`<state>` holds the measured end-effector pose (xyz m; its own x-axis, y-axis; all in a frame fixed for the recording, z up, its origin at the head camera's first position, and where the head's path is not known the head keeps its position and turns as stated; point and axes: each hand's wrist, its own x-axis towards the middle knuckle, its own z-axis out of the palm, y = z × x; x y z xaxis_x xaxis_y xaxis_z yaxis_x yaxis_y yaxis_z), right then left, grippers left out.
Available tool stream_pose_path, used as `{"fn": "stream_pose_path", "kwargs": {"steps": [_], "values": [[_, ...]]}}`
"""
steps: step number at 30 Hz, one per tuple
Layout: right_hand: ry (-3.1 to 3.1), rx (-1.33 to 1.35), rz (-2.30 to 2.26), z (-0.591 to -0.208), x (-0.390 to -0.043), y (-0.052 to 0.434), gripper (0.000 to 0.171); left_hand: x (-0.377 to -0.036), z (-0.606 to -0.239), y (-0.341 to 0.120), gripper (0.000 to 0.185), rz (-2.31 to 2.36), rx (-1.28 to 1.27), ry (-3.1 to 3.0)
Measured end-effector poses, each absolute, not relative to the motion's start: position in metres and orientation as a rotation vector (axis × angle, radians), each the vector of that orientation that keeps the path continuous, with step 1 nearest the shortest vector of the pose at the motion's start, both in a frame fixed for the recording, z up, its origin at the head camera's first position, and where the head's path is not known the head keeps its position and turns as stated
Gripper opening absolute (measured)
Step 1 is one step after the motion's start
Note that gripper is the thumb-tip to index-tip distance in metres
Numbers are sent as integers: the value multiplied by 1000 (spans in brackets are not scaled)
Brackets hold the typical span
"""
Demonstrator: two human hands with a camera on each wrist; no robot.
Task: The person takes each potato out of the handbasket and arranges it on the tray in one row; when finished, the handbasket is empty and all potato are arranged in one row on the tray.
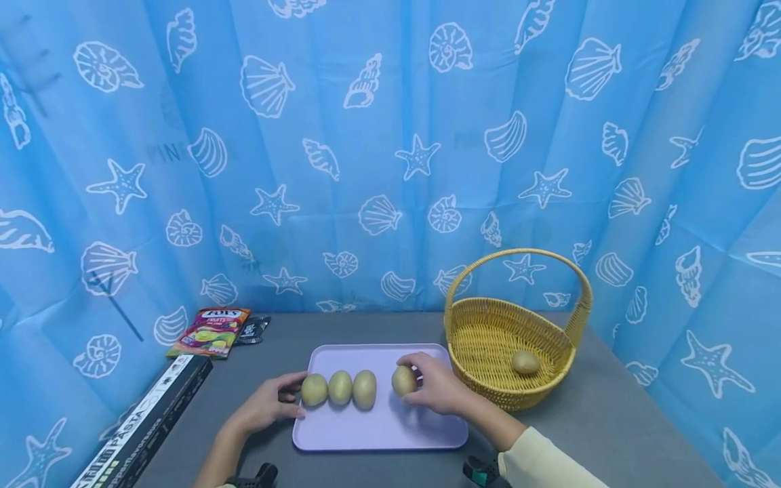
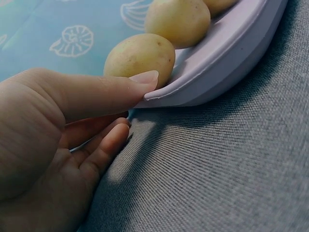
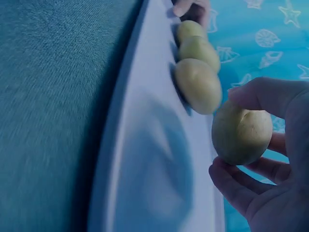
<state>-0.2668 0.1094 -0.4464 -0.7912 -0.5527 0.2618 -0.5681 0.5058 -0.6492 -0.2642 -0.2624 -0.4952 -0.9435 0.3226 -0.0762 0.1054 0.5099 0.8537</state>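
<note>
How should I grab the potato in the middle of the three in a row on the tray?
Come from above and pinch the middle potato across its front and back. It touches potatoes on both sides, so only the top, front and back are free. It stands on the tray, rounded, so grip around its widest part.

In the left wrist view the third potato (image 2: 219, 5) is cut off by the top edge, and the tray (image 2: 227, 63) runs out at upper right. In the right wrist view the counter (image 3: 48, 96) is blurred, and the right hand (image 3: 270, 164) leaves the frame's right edge.
</note>
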Motion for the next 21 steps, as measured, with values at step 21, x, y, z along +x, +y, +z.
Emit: {"fn": "stream_pose_path", "kwargs": {"steps": [21], "values": [[-2824, 962, 897, -469, -276, 80, 67, -262, -493, -261, 79, 1421, 329, 2509]]}}
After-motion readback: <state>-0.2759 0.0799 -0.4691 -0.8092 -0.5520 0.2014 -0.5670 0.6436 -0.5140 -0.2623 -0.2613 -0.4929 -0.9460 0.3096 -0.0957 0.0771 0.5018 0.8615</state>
